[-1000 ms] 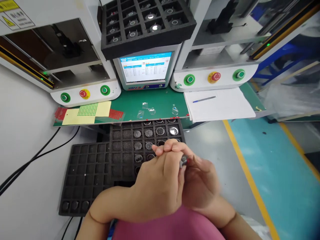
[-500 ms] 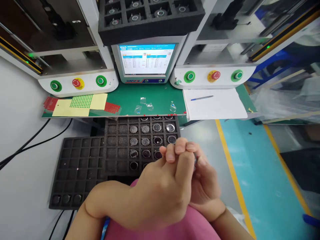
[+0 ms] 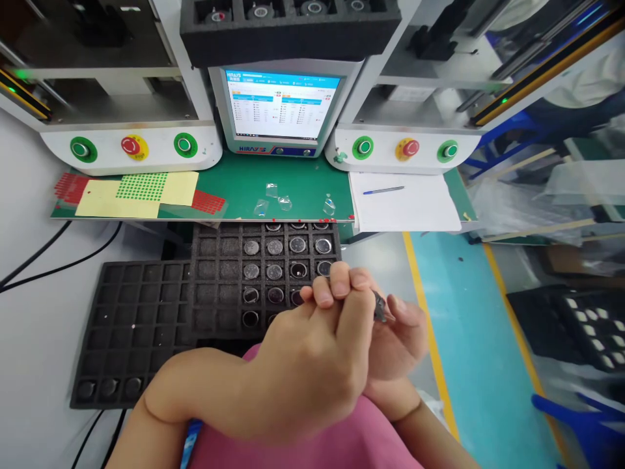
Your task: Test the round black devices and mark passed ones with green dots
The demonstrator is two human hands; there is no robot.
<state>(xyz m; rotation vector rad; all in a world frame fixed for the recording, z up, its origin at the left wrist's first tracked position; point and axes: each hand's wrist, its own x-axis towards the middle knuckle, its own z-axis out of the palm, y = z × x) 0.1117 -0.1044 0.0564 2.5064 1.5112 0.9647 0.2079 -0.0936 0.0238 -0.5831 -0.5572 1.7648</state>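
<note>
My left hand (image 3: 312,365) is closed in front of my chest, its back toward me and its index finger bent. Behind it, my right hand (image 3: 398,345) curls its fingers over the left fingertips, with its thumb raised a little to the side. A small dark watch part (image 3: 379,306) pokes out between the two hands; most of it is hidden by the fingers. Below and left of the hands lies a black foam tray (image 3: 219,306) holding several round watch faces (image 3: 274,271) in its right-hand columns.
Another foam tray (image 3: 131,326) sits lower left, with round pieces in its front row. On the green bench (image 3: 303,182) lie sticker sheets (image 3: 141,189), clear film bits (image 3: 284,202), paper (image 3: 410,205) and a pen (image 3: 383,190). A screen (image 3: 283,107) stands between two button-fronted machines.
The view has shifted, so the bench and trays sit further left. My right thumb has moved away from the left fingers, and the dark watch part now shows more.
</note>
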